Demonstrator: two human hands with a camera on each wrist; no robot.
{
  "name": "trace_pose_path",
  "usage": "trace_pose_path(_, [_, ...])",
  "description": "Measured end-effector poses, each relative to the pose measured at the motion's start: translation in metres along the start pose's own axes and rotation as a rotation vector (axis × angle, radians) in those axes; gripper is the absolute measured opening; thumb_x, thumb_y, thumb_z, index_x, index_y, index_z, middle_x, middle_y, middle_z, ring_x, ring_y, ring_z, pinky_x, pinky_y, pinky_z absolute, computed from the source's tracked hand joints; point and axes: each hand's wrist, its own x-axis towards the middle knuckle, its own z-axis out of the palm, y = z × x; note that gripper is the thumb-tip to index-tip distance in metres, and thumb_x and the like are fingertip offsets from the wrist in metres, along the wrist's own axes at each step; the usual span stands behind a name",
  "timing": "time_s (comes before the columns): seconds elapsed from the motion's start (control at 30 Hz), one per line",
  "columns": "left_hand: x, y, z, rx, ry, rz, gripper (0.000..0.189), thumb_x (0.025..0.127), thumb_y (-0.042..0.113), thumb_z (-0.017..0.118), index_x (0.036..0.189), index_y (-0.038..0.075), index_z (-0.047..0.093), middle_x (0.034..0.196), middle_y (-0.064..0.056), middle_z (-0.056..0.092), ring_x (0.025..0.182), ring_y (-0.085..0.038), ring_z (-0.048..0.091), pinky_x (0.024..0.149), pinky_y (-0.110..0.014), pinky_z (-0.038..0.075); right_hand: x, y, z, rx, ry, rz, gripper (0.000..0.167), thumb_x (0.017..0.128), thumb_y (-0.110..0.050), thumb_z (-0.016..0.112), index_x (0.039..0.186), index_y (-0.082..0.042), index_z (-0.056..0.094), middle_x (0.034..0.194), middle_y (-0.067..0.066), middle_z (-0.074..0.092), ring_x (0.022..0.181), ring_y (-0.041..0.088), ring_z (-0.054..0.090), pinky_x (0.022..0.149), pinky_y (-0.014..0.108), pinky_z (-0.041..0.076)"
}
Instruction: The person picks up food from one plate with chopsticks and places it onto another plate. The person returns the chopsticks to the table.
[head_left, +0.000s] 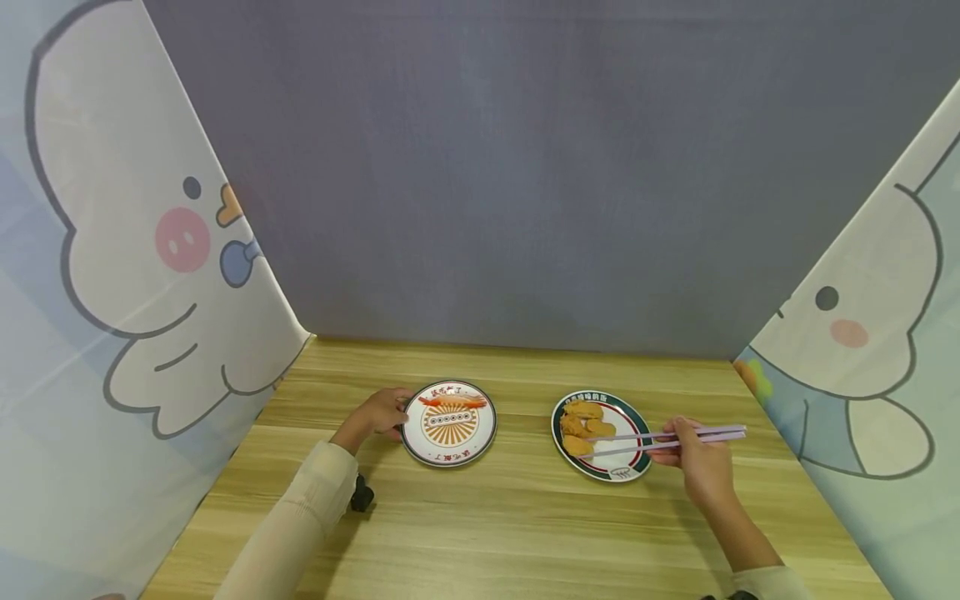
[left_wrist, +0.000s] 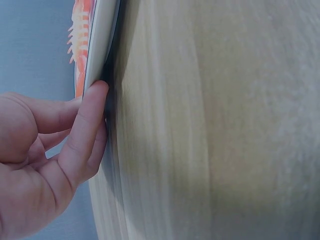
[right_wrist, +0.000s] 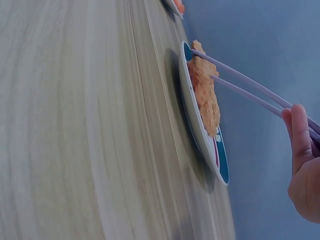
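Observation:
My left hand (head_left: 382, 412) pinches the left rim of a white plate (head_left: 450, 450) with red lettering and an orange sunburst; the left wrist view shows thumb and fingers at its edge. A shrimp (head_left: 453, 402) lies across the plate's upper part. In my right hand (head_left: 697, 454) is a pair of pale purple chopsticks (head_left: 705, 434). Their tips reach the fried food pieces (head_left: 577, 446) on the left side of a green-rimmed plate (head_left: 621, 474). In the right wrist view the tips are at the fried food (right_wrist: 204, 95); whether they squeeze a piece, I cannot tell.
Both plates stand apart on a wood-grain table (head_left: 480, 533). A grey cloth wall (head_left: 480, 183) rises behind its far edge. Cartoon-printed panels (head_left: 135, 250) stand along the left and right sides. A black device (head_left: 362, 495) is at the left wrist.

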Motion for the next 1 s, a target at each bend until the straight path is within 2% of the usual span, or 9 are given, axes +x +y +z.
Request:
trace_pose_path(0.13, [0.000,0.000,0.001,-0.012,0.000,-0.010,0.054,0.096,-0.008,0.059,0.148,0.000,0.048,0.126,-0.028,0.053,0.078,-0.026,0.068,0.062,-0.032,0.066,0.000,-0.001,-0.007,0.007,-0.003,0.000,0.034,0.108,-0.018,0.047,0.082,-0.007,0.068,0.072,0.002,0.074,0.058,0.016,0.074,0.054,0.030,0.064])
trace_pose_path(0.3, [0.000,0.001,0.000,-0.015,-0.001,-0.007,0.054,0.095,-0.009,0.058,0.148,0.000,0.049,0.124,-0.028,0.053,0.078,-0.026,0.068,0.062,-0.032,0.066,-0.001,0.000,-0.012,-0.007,-0.005,-0.004,0.036,0.108,-0.019,0.048,0.079,-0.014,0.069,0.072,0.003,0.074,0.057,0.016,0.073,0.054,0.029,0.064])
trace_pose_path(0.43, [0.000,0.002,0.000,-0.024,0.001,-0.004,0.055,0.094,-0.010,0.058,0.148,-0.001,0.049,0.122,-0.028,0.053,0.078,-0.027,0.068,0.062,-0.033,0.066,0.000,0.001,-0.014,-0.020,-0.003,-0.005,0.037,0.108,-0.018,0.047,0.078,-0.016,0.069,0.072,0.001,0.074,0.057,0.014,0.073,0.054,0.029,0.064])
trace_pose_path(0.63, [0.000,0.001,0.001,-0.020,0.001,0.008,0.055,0.094,-0.009,0.057,0.148,-0.001,0.048,0.122,-0.029,0.053,0.079,-0.027,0.068,0.063,-0.034,0.067,0.000,0.003,-0.015,-0.012,-0.006,0.000,0.036,0.108,-0.019,0.048,0.079,-0.014,0.069,0.072,0.001,0.074,0.058,0.014,0.073,0.054,0.030,0.064])
trace_pose_path(1.0, [-0.002,0.004,0.001,-0.029,0.002,-0.007,0.056,0.094,-0.010,0.057,0.148,-0.001,0.048,0.124,-0.030,0.052,0.079,-0.028,0.068,0.063,-0.034,0.067,0.003,0.001,-0.020,0.016,-0.066,0.007,0.036,0.109,-0.020,0.045,0.083,-0.010,0.069,0.075,0.002,0.075,0.058,0.015,0.074,0.049,0.029,0.063])
